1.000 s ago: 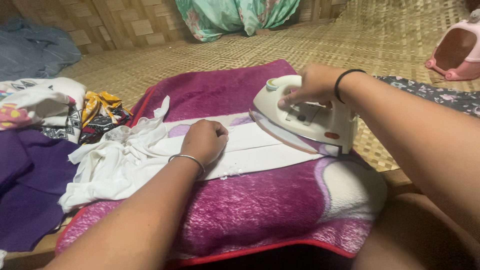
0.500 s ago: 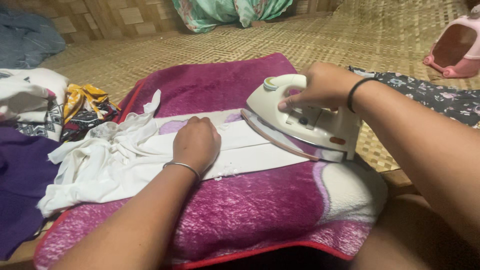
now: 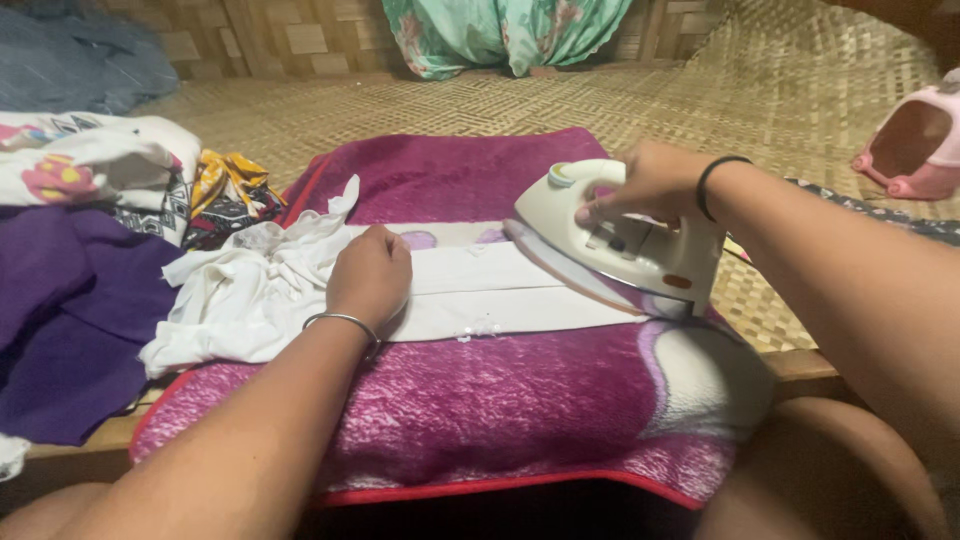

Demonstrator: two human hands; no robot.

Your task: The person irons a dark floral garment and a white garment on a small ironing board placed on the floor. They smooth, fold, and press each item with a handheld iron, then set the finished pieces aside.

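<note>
A cream electric iron (image 3: 625, 245) sits tilted on the right end of a white garment (image 3: 480, 285), which lies flat across a magenta fleece blanket (image 3: 500, 400). My right hand (image 3: 650, 185), with a black band on the wrist, grips the iron's handle. My left hand (image 3: 370, 275), wearing a silver bangle, is closed in a fist and presses the white garment down near its middle. The garment's left part is bunched up beside that hand.
A heap of clothes lies at the left: purple cloth (image 3: 60, 320), a white printed piece (image 3: 100, 170) and a yellow patterned piece (image 3: 230, 180). A pink plastic object (image 3: 915, 145) stands at the far right on the woven mat (image 3: 760, 90). Green cloth (image 3: 500, 35) hangs behind.
My left hand slid a little to the left along the white garment. The iron stayed at the garment's right end. The camera view shifted slightly.
</note>
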